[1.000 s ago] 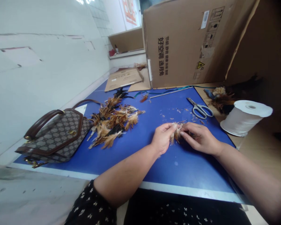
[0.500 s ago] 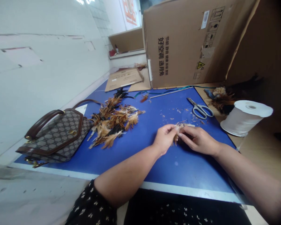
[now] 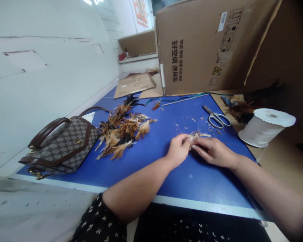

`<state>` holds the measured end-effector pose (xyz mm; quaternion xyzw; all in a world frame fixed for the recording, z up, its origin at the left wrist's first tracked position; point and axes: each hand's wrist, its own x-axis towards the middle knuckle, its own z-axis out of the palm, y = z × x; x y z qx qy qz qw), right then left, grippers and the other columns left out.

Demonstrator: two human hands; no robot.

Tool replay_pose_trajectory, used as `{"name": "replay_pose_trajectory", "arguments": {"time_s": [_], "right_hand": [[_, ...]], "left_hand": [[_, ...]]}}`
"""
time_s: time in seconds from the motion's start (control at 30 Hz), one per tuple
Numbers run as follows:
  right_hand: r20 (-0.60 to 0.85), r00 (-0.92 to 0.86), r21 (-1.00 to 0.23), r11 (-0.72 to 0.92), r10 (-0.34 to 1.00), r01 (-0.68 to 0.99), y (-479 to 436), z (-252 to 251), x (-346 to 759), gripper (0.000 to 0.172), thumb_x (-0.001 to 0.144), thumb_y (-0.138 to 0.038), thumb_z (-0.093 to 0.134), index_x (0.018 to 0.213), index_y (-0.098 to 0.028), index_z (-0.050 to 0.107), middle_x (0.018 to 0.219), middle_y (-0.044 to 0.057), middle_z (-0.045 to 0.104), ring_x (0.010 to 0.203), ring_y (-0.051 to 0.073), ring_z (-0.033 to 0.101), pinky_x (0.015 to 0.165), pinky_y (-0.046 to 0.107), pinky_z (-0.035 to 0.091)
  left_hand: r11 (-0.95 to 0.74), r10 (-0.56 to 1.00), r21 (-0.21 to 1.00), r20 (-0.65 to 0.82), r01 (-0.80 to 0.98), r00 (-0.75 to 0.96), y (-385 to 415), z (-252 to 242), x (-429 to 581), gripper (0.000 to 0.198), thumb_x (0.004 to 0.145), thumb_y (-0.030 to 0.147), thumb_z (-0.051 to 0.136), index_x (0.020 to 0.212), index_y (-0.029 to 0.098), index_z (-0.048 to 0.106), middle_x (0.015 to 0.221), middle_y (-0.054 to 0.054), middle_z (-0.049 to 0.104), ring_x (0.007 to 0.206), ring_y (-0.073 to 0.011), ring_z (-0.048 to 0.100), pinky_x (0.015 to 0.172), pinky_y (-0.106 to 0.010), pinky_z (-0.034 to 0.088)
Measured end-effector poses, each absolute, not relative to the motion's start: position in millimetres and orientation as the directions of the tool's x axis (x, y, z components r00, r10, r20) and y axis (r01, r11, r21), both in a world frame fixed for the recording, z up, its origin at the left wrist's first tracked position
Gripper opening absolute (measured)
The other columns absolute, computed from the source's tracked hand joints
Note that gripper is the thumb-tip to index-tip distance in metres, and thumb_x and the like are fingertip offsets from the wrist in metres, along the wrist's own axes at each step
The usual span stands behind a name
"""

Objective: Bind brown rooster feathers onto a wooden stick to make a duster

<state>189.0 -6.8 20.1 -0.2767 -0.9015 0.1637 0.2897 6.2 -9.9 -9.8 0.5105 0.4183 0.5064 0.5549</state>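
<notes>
Above the blue table (image 3: 151, 174), my left hand (image 3: 178, 151) pinches a small bunch of pale brown feathers (image 3: 195, 135) between thumb and fingers. My right hand (image 3: 214, 153) meets it from the other side, its fingertips closed on the lower edge of the same bunch. Much of the bunch is hidden by the fingers. Just beyond my hands lie scattered feather scraps (image 3: 186, 127). Scissors (image 3: 217, 118) with grey handles rest on the table behind my right hand. To the left spreads a pile of brown, cream and black feathers (image 3: 126, 126).
A patterned handbag (image 3: 65, 148) stands at the left. On the right is a white spool of ribbon (image 3: 264, 129), with dark feathers (image 3: 239, 107) behind it. A large cardboard box (image 3: 197, 50) and flat cardboard (image 3: 133, 85) occupy the back. A thin stick (image 3: 187, 99) lies before the box.
The brown feather tips that hung below the fingers hardly show now. My right fingertips have shifted slightly at the bunch; both hands stay in nearly the same place.
</notes>
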Motion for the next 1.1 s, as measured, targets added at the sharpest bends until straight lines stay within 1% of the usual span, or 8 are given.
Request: {"name": "replay_pose_trajectory", "arguments": {"time_s": [0.13,0.27,0.43,0.57,0.73,0.83,0.97,1.1], "right_hand": [[0.403,-0.673,-0.487,0.768,0.621,0.417,-8.4,20.5,191.8,0.006,0.099,-0.024,0.055,0.097,-0.021,0.061,0.077,0.003,0.066,0.066,0.016,0.061,0.064,0.029,0.047],[0.418,-0.677,-0.487,0.779,0.606,0.396,-8.9,20.7,192.3,0.008,0.100,-0.023,0.055,0.098,-0.022,0.063,0.079,0.003,0.067,0.068,0.016,0.062,0.067,0.029,0.048],[0.433,-0.684,-0.461,0.797,0.586,0.391,-8.8,22.4,188.2,0.008,0.099,-0.022,0.055,0.095,-0.022,0.062,0.078,0.002,0.066,0.068,0.016,0.061,0.067,0.029,0.047],[0.452,-0.688,-0.457,0.809,0.568,0.368,-9.0,24.6,189.0,0.006,0.098,-0.021,0.058,0.096,-0.021,0.063,0.078,0.002,0.066,0.068,0.016,0.062,0.067,0.029,0.048],[0.536,-0.553,-0.504,0.767,0.638,0.397,-10.2,22.4,192.1,0.008,0.095,-0.019,0.062,0.101,-0.023,0.066,0.085,0.003,0.071,0.072,0.016,0.066,0.071,0.028,0.052],[0.599,-0.439,-0.513,0.742,0.669,0.430,-10.5,19.6,191.2,0.018,0.095,-0.019,0.064,0.112,-0.023,0.065,0.092,0.004,0.074,0.075,0.016,0.069,0.072,0.028,0.055],[0.623,-0.453,-0.484,0.769,0.637,0.417,-8.4,17.6,190.2,0.020,0.095,-0.016,0.064,0.113,-0.025,0.066,0.097,0.004,0.074,0.082,0.018,0.070,0.078,0.030,0.056],[0.633,-0.457,-0.470,0.780,0.624,0.414,-6.6,18.1,191.0,0.019,0.095,-0.015,0.063,0.110,-0.025,0.066,0.094,0.004,0.073,0.082,0.018,0.070,0.077,0.030,0.056]], "left_hand": [[-0.060,0.982,0.989,0.083,-0.132,0.173,-9.8,-8.0,4.2,0.030,0.084,0.044,0.071,0.086,0.014,0.074,0.071,-0.001,0.060,0.058,-0.0086,0.048,0.054,-0.023,0.037],[0.036,0.975,0.985,0.002,-0.171,0.222,-10.5,-4.9,2.5,0.033,0.083,0.046,0.072,0.089,0.014,0.074,0.059,0.003,0.054,0.051,-0.0077,0.043,0.050,-0.023,0.033],[-0.074,0.980,0.985,0.100,-0.155,0.171,-9.8,-5.7,3.8,0.029,0.083,0.043,0.073,0.084,0.014,0.072,0.062,0.002,0.055,0.057,-0.0084,0.045,0.058,-0.023,0.037],[-0.052,0.986,0.985,0.077,-0.165,0.148,-10.7,-7.4,6.0,0.029,0.085,0.044,0.070,0.085,0.015,0.069,0.061,0.003,0.054,0.056,-0.0080,0.044,0.058,-0.023,0.038],[-0.003,0.987,0.988,0.028,-0.154,0.156,-10.7,-10.0,6.0,0.029,0.087,0.045,0.067,0.088,0.015,0.067,0.058,0.004,0.055,0.050,-0.0069,0.043,0.052,-0.021,0.035],[-0.018,0.985,0.993,0.037,-0.116,0.167,-10.3,-11.0,5.5,0.031,0.089,0.047,0.064,0.089,0.016,0.066,0.057,0.003,0.057,0.048,-0.0073,0.046,0.051,-0.021,0.036],[-0.038,0.981,0.992,0.060,-0.120,0.182,-11.4,-10.3,5.6,0.031,0.089,0.046,0.064,0.091,0.016,0.065,0.057,0.004,0.057,0.048,-0.0080,0.047,0.050,-0.021,0.039],[-0.016,0.978,0.989,0.045,-0.145,0.202,-12.4,-7.1,5.4,0.029,0.087,0.043,0.066,0.091,0.014,0.066,0.058,0.003,0.058,0.049,-0.0080,0.048,0.049,-0.021,0.039]]}}
